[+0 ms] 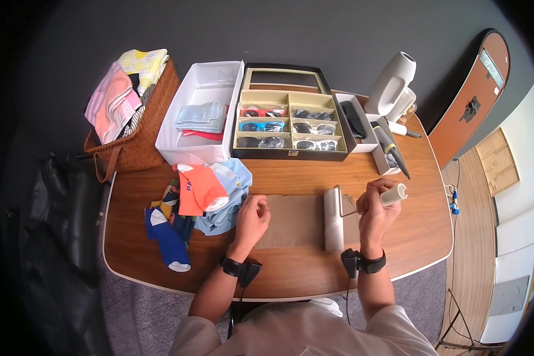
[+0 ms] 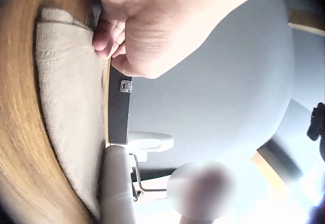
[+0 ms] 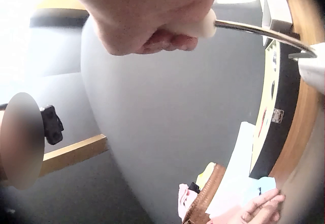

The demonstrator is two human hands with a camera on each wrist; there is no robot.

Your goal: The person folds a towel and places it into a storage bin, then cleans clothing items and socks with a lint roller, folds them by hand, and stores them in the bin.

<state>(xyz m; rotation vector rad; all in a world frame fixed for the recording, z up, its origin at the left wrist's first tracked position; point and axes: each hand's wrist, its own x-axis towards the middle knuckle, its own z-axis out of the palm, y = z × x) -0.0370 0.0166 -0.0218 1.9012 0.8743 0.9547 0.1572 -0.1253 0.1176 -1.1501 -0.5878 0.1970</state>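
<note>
In the head view my right hand grips the pale handle of a lint roller. A bent metal rod runs from the handle to its white roll, which lies across a taupe knit cloth spread on the table. The left wrist view shows a stitched hem along one end of this cloth. My left hand is at the cloth's left end, its fingers loosely curled with nothing visible in them. Socks, among them an orange one and a blue one, are heaped with light blue fabric beside that hand.
Behind stand a wicker basket of clothes, a white bin with folded fabric, and an open case of sunglasses. At the back right are narrow white boxes, a dark-tipped tool and a white appliance.
</note>
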